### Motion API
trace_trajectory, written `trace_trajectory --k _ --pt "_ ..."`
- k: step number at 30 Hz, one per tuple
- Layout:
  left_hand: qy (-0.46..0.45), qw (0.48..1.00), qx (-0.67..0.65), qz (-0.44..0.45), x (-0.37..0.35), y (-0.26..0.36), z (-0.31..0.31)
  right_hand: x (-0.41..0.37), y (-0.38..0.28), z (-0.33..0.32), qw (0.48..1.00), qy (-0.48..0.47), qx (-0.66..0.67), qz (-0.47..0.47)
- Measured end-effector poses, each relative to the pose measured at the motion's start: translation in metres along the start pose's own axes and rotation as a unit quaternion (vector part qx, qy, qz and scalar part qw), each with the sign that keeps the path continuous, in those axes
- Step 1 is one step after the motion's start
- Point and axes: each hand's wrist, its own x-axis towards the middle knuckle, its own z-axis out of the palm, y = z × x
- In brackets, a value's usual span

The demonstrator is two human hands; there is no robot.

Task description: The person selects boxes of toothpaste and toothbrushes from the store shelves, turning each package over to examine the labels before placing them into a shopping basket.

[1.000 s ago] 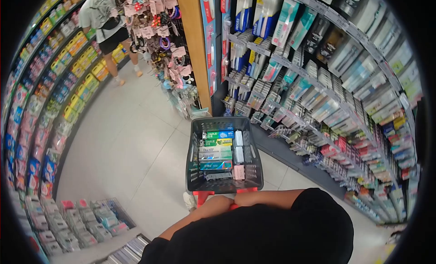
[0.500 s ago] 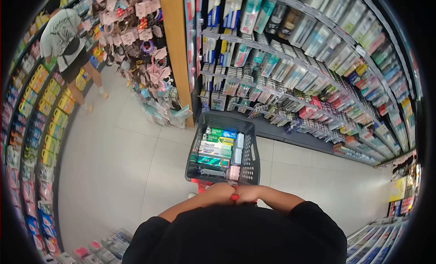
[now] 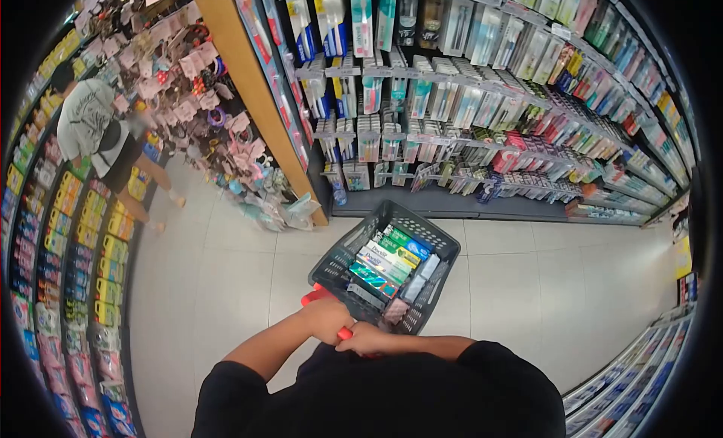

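My left hand [image 3: 327,320] and my right hand [image 3: 367,338] are close together, both wrapped round a red handle [image 3: 344,333] at the near side of a dark grey basket [image 3: 329,268]. The basket is turned at a slant. Inside lie several toothpaste boxes, among them a white box [image 3: 382,263] and a green one [image 3: 373,278]. Pale bluish packs [image 3: 422,278] lie along the right side, and a small pink box [image 3: 395,311] is in the near corner.
Shelves of toothbrushes [image 3: 467,99] stand ahead and to the right. A wooden post [image 3: 256,99] and hanging hair accessories [image 3: 203,99] are left of them. A person [image 3: 98,137] stands at the left shelves [image 3: 109,287]. More shelving [image 3: 640,370] is at the lower right.
The basket has turned clockwise, its far end now pointing up and right. My left hand has moved left with the handle. The view has swung, and the person appears lower and further left.
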Motion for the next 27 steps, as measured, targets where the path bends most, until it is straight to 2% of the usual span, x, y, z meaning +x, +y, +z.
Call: trace_trajectory --k 4,6,7,9,12,15,19,22,27 --pt "-0.001 0.999 0.014 0.053 -0.003 -0.022 -0.003 0.024 0.0 0.011 1.0 0.008 0.011 0.002" --pt "-0.008 0.995 0.044 0.087 0.0 -0.034 -0.022 0.021 -0.02 0.005 0.998 0.047 -0.034 -0.022" --pt "-0.015 0.993 0.056 0.101 -0.001 -0.035 -0.027 0.033 -0.004 0.007 0.998 0.027 0.008 -0.063" --pt "-0.014 0.99 0.036 0.135 0.0 -0.044 -0.024 0.046 0.012 0.017 0.996 0.072 0.005 -0.061" --pt "-0.031 0.977 0.077 0.195 0.01 -0.06 -0.023 0.046 0.003 0.02 0.987 0.155 0.013 -0.044" --pt "-0.073 0.973 0.083 0.201 0.014 -0.06 -0.034 0.025 -0.028 0.029 0.969 0.242 0.041 -0.008" --pt "-0.11 0.962 0.118 0.22 0.021 -0.063 -0.042 0.025 -0.037 0.033 0.951 0.298 0.079 0.002" --pt "-0.134 0.958 0.128 0.22 0.025 -0.061 -0.052 0.021 -0.046 0.035 0.941 0.309 0.13 0.035" --pt "-0.134 0.962 0.125 0.204 0.026 -0.061 -0.054 0.027 -0.041 0.036 0.933 0.35 0.08 0.028"
